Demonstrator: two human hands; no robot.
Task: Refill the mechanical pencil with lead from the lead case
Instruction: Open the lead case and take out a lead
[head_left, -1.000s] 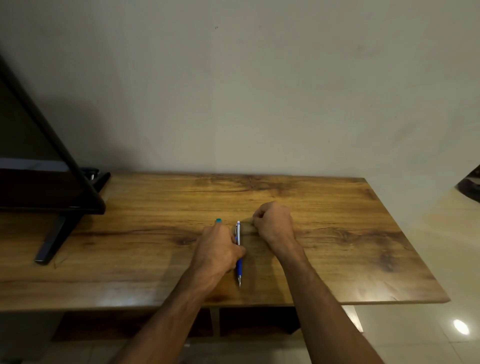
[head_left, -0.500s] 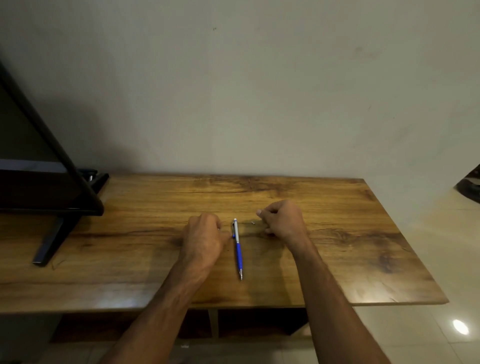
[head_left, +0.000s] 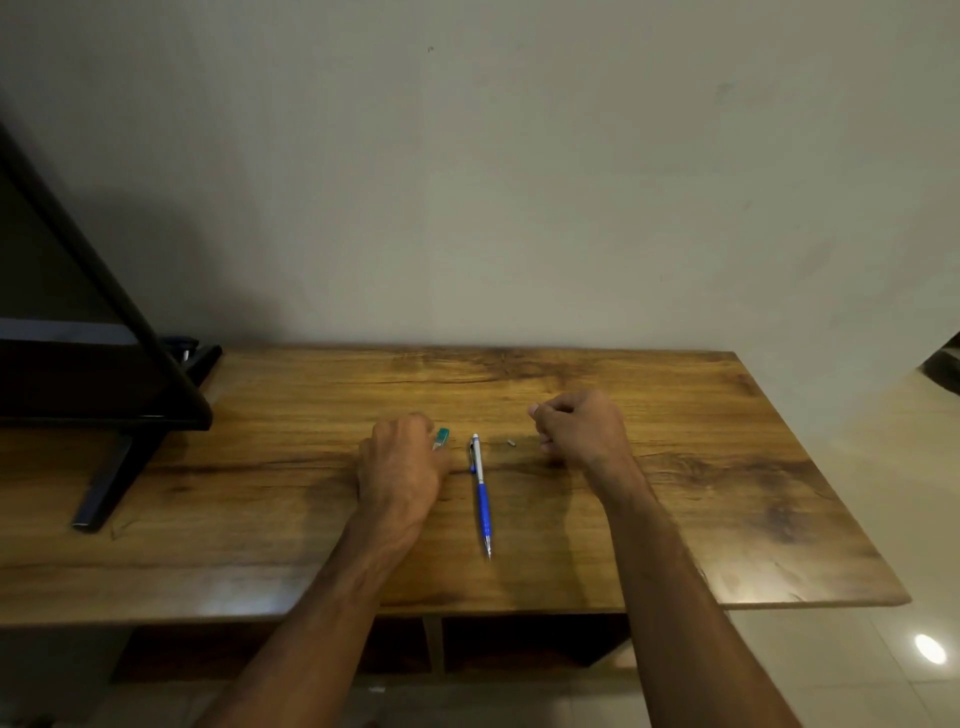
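Where a plain wall backs the wooden tabletop (head_left: 675, 519), the mechanical pencil (head_left: 481, 493) lies flat between both hands. Left hand (head_left: 402, 467) fingers clasp the lead case (head_left: 441, 438) (contents unseen); right hand (head_left: 582, 428) curls loosely, holding nothing visible.

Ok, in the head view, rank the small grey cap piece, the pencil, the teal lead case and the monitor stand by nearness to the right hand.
From the right hand:
1. Small grey cap piece, just to its left on the table.
2. Pencil, centre.
3. Teal lead case, at the left hand.
4. Monitor stand, far left.
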